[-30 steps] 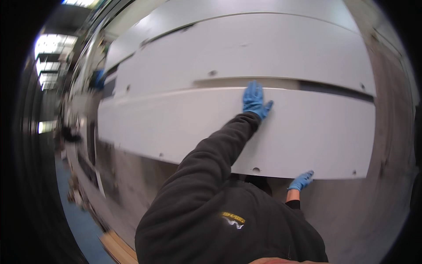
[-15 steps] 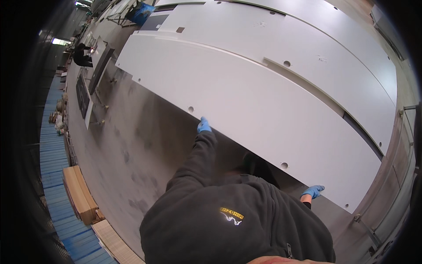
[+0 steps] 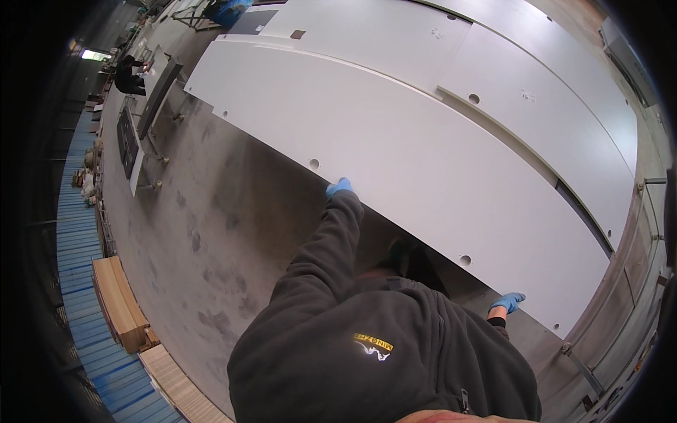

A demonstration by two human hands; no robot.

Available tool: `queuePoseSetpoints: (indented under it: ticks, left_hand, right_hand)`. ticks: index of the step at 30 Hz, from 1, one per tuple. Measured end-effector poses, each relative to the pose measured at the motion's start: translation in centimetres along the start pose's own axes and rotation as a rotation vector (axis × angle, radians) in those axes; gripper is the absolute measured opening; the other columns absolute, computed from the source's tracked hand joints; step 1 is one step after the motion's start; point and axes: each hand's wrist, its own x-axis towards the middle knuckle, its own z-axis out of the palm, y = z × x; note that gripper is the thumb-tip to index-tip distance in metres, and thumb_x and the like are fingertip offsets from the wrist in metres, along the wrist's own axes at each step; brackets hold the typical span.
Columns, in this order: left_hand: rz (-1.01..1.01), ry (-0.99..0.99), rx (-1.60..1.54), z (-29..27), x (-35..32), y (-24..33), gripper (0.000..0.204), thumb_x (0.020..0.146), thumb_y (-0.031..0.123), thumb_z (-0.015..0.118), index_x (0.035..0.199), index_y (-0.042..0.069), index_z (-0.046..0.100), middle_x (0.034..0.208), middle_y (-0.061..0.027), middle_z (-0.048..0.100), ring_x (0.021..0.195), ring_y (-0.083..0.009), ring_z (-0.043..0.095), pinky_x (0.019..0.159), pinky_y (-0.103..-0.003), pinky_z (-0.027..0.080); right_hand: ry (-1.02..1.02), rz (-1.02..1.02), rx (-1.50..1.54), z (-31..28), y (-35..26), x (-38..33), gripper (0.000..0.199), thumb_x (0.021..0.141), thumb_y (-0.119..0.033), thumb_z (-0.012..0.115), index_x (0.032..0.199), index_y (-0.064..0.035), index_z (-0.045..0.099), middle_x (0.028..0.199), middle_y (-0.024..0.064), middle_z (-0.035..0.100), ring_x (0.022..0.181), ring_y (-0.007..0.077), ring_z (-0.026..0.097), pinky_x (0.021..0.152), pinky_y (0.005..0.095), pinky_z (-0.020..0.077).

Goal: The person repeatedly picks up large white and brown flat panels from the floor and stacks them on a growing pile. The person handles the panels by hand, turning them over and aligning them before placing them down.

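Note:
A long white panel [image 3: 395, 155] with round holes along its near edge lies across in front of me. My left hand [image 3: 340, 186], in a blue glove, is closed on that near edge beside one of the holes. Farther right, near the panel's corner, my blue-gloved right hand [image 3: 509, 302] grips the same edge with its thumb side on top. The fingers beneath the panel are hidden on both hands.
More pale panels [image 3: 536, 77] lie beyond, partly under the long one. A metal frame [image 3: 585, 370] with a wheel stands at the right. Left are stacked wooden boards [image 3: 118, 299], blue slats [image 3: 77, 243], a rack with dark panels [image 3: 128, 144] and another person [image 3: 130, 76].
The view has shifted slightly. Both hands remain on the near edge of the white panel; the left appears a little farther right and higher in the picture.

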Motion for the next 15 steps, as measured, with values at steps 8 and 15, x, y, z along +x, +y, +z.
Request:
queuePoseSetpoints:
  ticks: [8, 15]
  left_hand:
    - [-0.017, 0.019, -0.100, 0.0, -0.9, 0.8, 0.042, 0.093, 0.021, 0.064, 0.122, -0.009, 0.060, 0.119, -0.0260, 0.070, 0.103, -0.0357, 0.070, 0.087, -0.042, 0.056]
    - [0.037, -0.007, -0.133, 0.2, -1.3, 0.9, 0.041, 0.094, 0.021, 0.065, 0.120, -0.011, 0.060, 0.116, -0.0274, 0.070, 0.103, -0.0364, 0.070, 0.087, -0.042, 0.056]
  right_hand:
    - [-0.011, -0.062, 0.048, -0.8, -0.1, -1.5, 0.094, 0.097, -0.070, 0.039, 0.131, 0.0159, 0.058, 0.130, 0.0328, 0.063, 0.120, 0.0418, 0.064, 0.101, 0.0442, 0.0528]
    - [-0.051, -0.043, 0.030, -0.8, -0.2, -1.3, 0.093, 0.097, -0.070, 0.039, 0.133, 0.0148, 0.056, 0.132, 0.0338, 0.061, 0.121, 0.0432, 0.063, 0.104, 0.0453, 0.0512]
